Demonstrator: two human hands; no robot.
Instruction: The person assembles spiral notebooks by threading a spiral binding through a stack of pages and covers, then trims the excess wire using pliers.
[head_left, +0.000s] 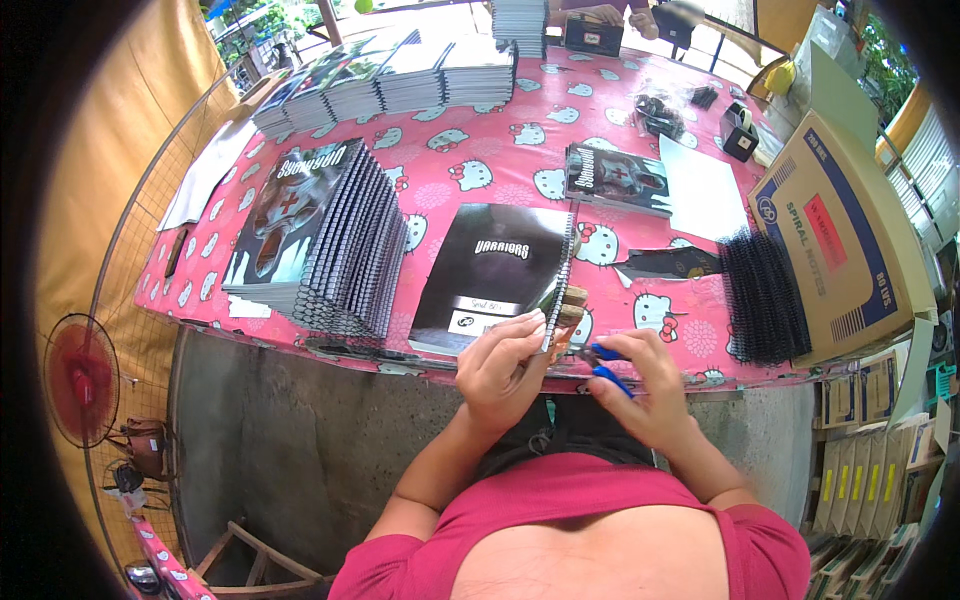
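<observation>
A black spiral notebook (497, 265) lies at the table's near edge, its coil along the right side. My left hand (503, 365) is closed on its lower right corner, fingers pressed at the end of the coil. In my right hand (645, 385) is a pair of blue-handled pliers (612, 372), handles spread a little, jaws pointing at that coil end. Under the coil edge sits a small block of wood (572, 305), partly hidden. The exact contact of jaws and wire is too small to make out.
A tall stack of spiral notebooks (310, 230) stands left. Right are another notebook pile (618, 180), white paper (700, 190), black coils (762, 300) and a cardboard box (840, 240). More notebook stacks (400, 85) line the back. Another person's hands (610, 14) show beyond a dark box.
</observation>
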